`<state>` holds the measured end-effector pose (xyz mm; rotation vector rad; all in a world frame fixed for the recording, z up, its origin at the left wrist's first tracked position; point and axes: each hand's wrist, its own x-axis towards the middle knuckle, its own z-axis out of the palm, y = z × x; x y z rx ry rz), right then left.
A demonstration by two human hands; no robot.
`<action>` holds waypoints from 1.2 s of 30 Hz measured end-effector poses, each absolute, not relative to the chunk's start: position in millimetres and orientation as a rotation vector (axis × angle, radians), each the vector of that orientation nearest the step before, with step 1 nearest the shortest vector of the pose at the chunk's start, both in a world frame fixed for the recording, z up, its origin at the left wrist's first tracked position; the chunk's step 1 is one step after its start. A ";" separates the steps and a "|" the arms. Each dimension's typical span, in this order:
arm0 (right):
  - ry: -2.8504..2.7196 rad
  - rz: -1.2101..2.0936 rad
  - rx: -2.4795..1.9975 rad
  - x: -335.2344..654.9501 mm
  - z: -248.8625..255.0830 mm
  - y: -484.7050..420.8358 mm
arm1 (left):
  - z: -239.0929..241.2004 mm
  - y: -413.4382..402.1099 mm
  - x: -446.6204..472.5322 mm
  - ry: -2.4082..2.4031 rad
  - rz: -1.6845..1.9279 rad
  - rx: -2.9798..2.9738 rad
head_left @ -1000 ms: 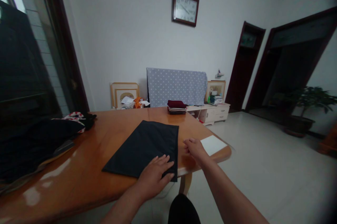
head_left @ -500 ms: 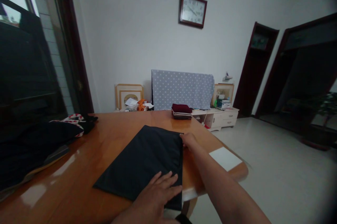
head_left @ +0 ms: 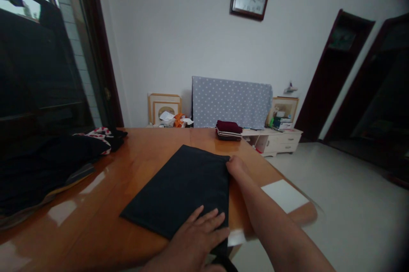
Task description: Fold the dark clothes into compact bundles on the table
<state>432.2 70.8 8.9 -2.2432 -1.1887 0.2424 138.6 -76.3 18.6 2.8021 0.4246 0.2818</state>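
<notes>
A dark, nearly black folded cloth [head_left: 182,182] lies flat on the wooden table, its near right corner reaching the table's edge. My left hand [head_left: 201,233] rests on the near right part of it, fingers spread and palm down. At the far right corner, my right hand [head_left: 235,166] has its fingers closed on the cloth's edge; the fingertips are partly hidden. What kind of garment or cloth this is cannot be made out. A black strap-like piece [head_left: 225,262] shows beside my left wrist.
On the glossy table [head_left: 140,152] a heap of dark clothes [head_left: 47,174] lies at the left. A folded stack of maroon and other cloth [head_left: 228,130] sits at the far edge. White paper-like sheet [head_left: 284,195] lies at the right corner. Beyond stands a low white cabinet [head_left: 281,144].
The view has shifted, so most things appear further right. Both hands keep nearly the same places on the cloth, which looks slightly smoother.
</notes>
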 end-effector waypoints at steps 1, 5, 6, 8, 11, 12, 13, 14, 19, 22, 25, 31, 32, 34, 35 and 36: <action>-1.198 0.233 -2.251 431.5 8.5 70.2 | 13.1 -76.6 139.8 0.421 0.287 2.823; -1.245 0.214 -2.239 432.9 10.5 68.3 | 2.0 -84.6 144.6 0.508 0.326 2.863; -1.258 0.211 -2.233 433.9 11.4 67.3 | 2.3 -87.5 145.1 0.537 0.346 2.862; -1.280 0.188 -2.204 435.4 12.9 63.4 | 4.8 -92.9 145.1 0.576 0.389 2.854; -1.330 0.141 -2.076 433.3 12.8 50.7 | 9.4 -98.9 143.7 0.606 0.456 2.829; -1.356 0.129 -2.012 430.9 11.9 44.2 | 10.5 -100.5 143.4 0.635 0.487 2.814; -1.386 0.122 -1.944 427.6 10.5 36.3 | 11.3 -102.1 143.3 0.683 0.525 2.794; -1.418 0.120 -1.879 423.5 8.6 27.2 | 12.1 -103.6 143.5 0.742 0.560 2.772; -1.672 0.248 -1.634 398.7 -4.6 -29.5 | 14.3 -109.2 146.4 0.893 0.617 2.734; -1.840 0.273 -1.602 389.7 -12.3 -61.1 | 12.5 -110.7 147.0 0.897 0.656 2.740; -1.881 0.194 -1.557 386.3 -18.8 -86.2 | 9.9 -112.1 146.3 0.946 0.700 2.716; -2.060 0.252 -1.407 375.7 -24.4 -120.5 | 12.2 -115.5 144.7 1.017 0.725 2.671; -2.075 0.254 -1.419 372.5 -24.7 -123.5 | 12.9 -116.2 144.7 1.027 0.727 2.664; -2.094 0.234 -1.452 365.7 -25.9 -127.3 | 13.5 -117.9 145.0 1.044 0.734 2.658; -2.100 0.216 -1.464 362.6 -26.9 -128.4 | 13.5 -118.8 145.1 1.047 0.739 2.661; -2.103 0.196 -1.473 360.0 -28.1 -129.0 | 13.4 -119.6 145.1 1.048 0.744 2.666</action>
